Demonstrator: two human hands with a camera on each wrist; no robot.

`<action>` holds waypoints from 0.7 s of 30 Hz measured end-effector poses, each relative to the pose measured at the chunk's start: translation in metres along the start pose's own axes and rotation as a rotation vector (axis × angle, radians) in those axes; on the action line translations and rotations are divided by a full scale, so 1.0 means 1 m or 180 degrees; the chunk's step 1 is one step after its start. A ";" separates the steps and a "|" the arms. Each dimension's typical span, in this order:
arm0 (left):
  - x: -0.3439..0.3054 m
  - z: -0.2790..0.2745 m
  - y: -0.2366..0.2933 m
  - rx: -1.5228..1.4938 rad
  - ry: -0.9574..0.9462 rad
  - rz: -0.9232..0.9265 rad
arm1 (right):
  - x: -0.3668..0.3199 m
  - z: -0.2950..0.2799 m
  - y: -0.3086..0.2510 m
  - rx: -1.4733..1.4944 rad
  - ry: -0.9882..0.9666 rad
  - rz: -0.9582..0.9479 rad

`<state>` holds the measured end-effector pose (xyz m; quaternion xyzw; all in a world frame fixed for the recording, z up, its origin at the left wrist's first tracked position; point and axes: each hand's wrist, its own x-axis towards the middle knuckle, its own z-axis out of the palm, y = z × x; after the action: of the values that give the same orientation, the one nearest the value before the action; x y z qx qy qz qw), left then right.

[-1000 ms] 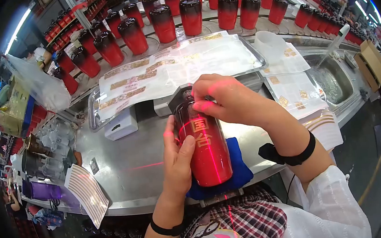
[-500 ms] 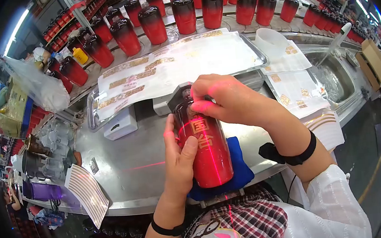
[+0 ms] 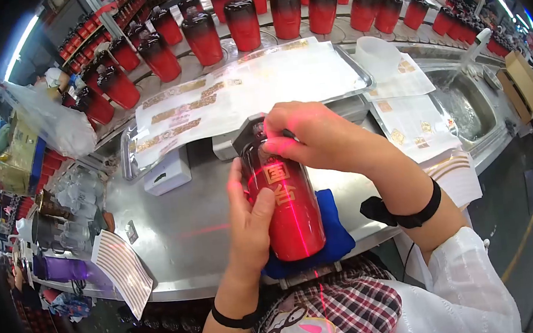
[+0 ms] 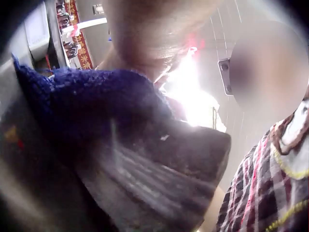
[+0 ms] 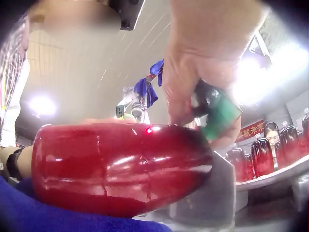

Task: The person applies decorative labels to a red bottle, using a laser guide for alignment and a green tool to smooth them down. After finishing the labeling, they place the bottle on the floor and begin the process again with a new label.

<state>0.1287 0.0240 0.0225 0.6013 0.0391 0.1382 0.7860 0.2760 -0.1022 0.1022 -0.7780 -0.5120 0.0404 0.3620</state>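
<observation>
Steadying red-black btl w/ L hand, working its shoulder w/ R hand. Nearest: checked apron, then blue cloth at desk edge. Btl lies tilted on the cloth, base toward person, neck away, grey plate by the neck end. L hand: fingers wrapped along btl's left side, thumb across front, beside gold characters. R hand: thumb + fingers pinching a dark/green piece (scraper? can't confirm) at shoulder/neck, just above the characters. Red light line runs down btl front.

Step in hand prob. smoothing/pressing at the shoulder. To do it well, imo: L grip firm so btl can't roll on the soft cloth; R strokes short + light, following the curve; keep tool edge off the gold chars; use red line as centring ref.

Farther: metal tray w/ white gold-printed sheets, sink to right. Farthest: curved row of similar btls, upright.
</observation>
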 end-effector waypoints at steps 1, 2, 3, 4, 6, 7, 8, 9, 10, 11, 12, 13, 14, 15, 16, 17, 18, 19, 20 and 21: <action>-0.001 0.003 0.004 0.0050 -0.0001 -0.0019 | 0.000 0.001 0.002 -0.0028 0.0034 -0.0084; -0.002 0.004 0.007 0.0102 -0.0002 -0.0034 | -0.001 0.003 0.005 -0.0059 0.0070 -0.0172; -0.002 0.003 0.003 0.0164 0.0049 -0.0016 | -0.002 0.003 0.007 -0.0087 0.0103 -0.0259; -0.001 0.004 0.004 0.0186 0.0060 -0.0012 | -0.002 0.003 0.006 -0.0077 0.0095 -0.0231; -0.001 0.007 0.006 0.0224 0.0084 -0.0023 | -0.003 0.002 0.004 -0.0049 0.0071 -0.0162; -0.001 0.006 0.004 0.0142 0.0087 -0.0041 | -0.002 0.002 0.003 -0.0081 0.0043 -0.0143; -0.001 0.006 0.005 0.0133 0.0081 -0.0047 | -0.002 0.002 0.003 -0.0090 0.0052 -0.0148; -0.001 0.007 0.006 0.0122 0.0076 -0.0055 | -0.002 0.002 0.004 -0.0099 0.0059 -0.0150; -0.002 0.007 0.007 0.0109 0.0071 -0.0068 | -0.002 0.003 0.004 -0.0106 0.0062 -0.0149; -0.002 0.007 0.006 0.0137 0.0064 -0.0062 | -0.003 0.003 0.005 -0.0106 0.0091 -0.0164; -0.002 0.006 0.005 0.0164 0.0058 -0.0058 | -0.003 0.004 0.005 -0.0106 0.0117 -0.0179; -0.002 0.005 0.004 0.0192 0.0052 -0.0055 | -0.003 0.004 0.005 -0.0104 0.0143 -0.0193; -0.002 0.004 0.003 0.0222 0.0055 -0.0032 | -0.003 0.005 0.005 -0.0100 0.0130 -0.0161; -0.001 0.004 0.002 0.0253 0.0057 -0.0006 | -0.003 0.004 0.004 -0.0097 0.0118 -0.0131; -0.001 0.004 0.001 0.0284 0.0058 0.0021 | -0.003 0.004 0.003 -0.0095 0.0108 -0.0102; -0.001 0.005 0.003 0.0252 0.0061 0.0017 | -0.002 0.003 0.001 -0.0041 0.0099 -0.0052; -0.002 0.007 0.005 0.0219 0.0062 0.0015 | -0.002 0.002 -0.002 0.0013 0.0091 -0.0003; -0.002 0.008 0.006 0.0187 0.0062 0.0014 | -0.002 0.001 -0.004 0.0065 0.0085 0.0045; -0.002 0.008 0.006 0.0199 0.0067 0.0012 | -0.001 0.004 -0.002 -0.0006 0.0271 -0.0004; -0.002 0.008 0.005 0.0212 0.0070 0.0010 | -0.002 0.008 0.002 -0.0076 0.0459 -0.0052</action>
<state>0.1276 0.0176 0.0295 0.6256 0.0514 0.1447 0.7649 0.2731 -0.0998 0.0946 -0.7789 -0.4913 -0.0249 0.3889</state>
